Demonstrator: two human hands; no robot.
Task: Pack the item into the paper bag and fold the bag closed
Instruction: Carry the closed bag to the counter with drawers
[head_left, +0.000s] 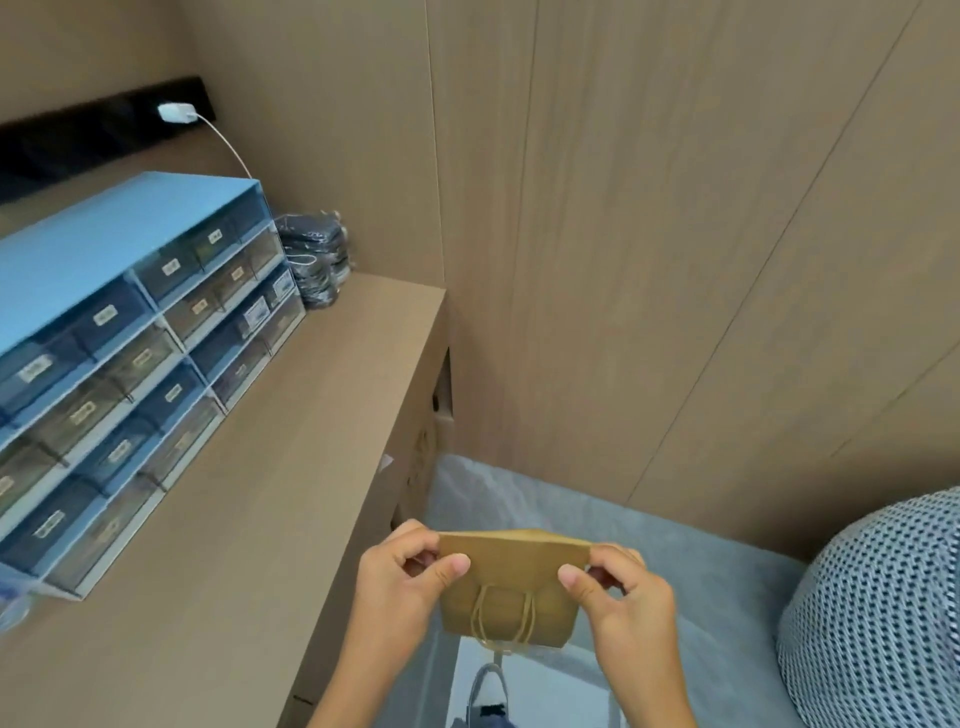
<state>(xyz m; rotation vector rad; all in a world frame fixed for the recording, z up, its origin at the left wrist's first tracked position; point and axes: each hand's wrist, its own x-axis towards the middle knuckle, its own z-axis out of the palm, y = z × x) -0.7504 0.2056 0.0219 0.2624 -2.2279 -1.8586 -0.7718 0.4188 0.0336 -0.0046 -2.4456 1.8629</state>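
Note:
A small brown paper bag (511, 582) with twine handles hangs in mid-air at the bottom centre of the head view. Its top edge is folded flat. My left hand (402, 582) pinches the bag's upper left corner between thumb and fingers. My right hand (621, 587) pinches the upper right corner the same way. The handles dangle down the bag's front face. Whatever is inside the bag is hidden.
A brown desk (249, 519) runs along the left, carrying a blue drawer cabinet (119, 364) with several labelled drawers and a stack of dark packets (314, 260) by the wall. A patterned cushion (883, 613) sits at the right. Wood panel walls stand behind; grey floor and a shoe below.

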